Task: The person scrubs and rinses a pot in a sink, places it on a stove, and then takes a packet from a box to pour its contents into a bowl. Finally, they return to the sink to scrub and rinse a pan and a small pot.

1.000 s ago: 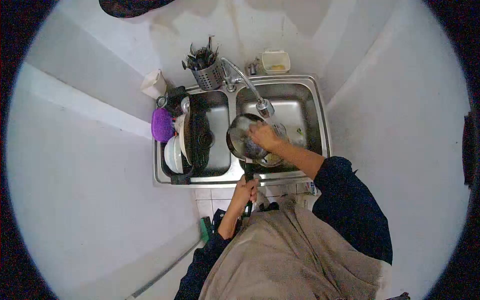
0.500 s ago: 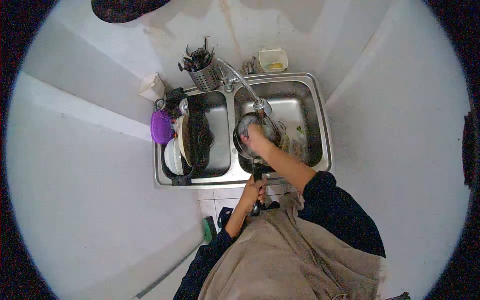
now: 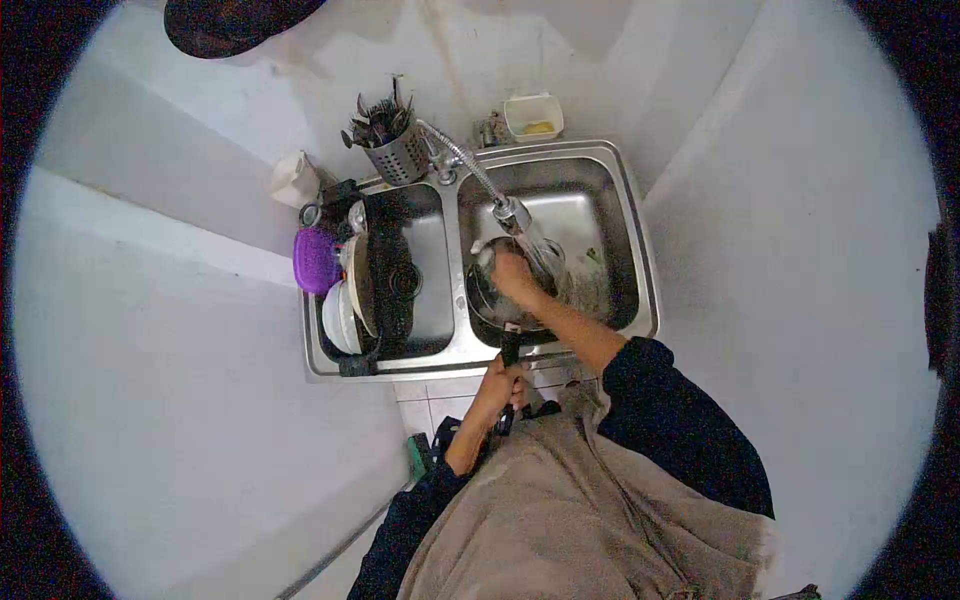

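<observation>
A: Pan (image 3: 497, 297) sits in the right basin of the double sink (image 3: 640, 300), tipped up under the faucet head (image 3: 507, 213). Scrubbing looks mid-way, I'd say; no telling how clean it is.

B: Left basin's stacked with dishes (image 3: 350, 300), probably finished. Hands?

A: Left hand (image 3: 503, 378) is wrapped tight round the pan handle at the sink's front edge. Right hand (image 3: 512, 272) presses inside the pan, fingers curled; what it grips, I cannot tell.
</observation>
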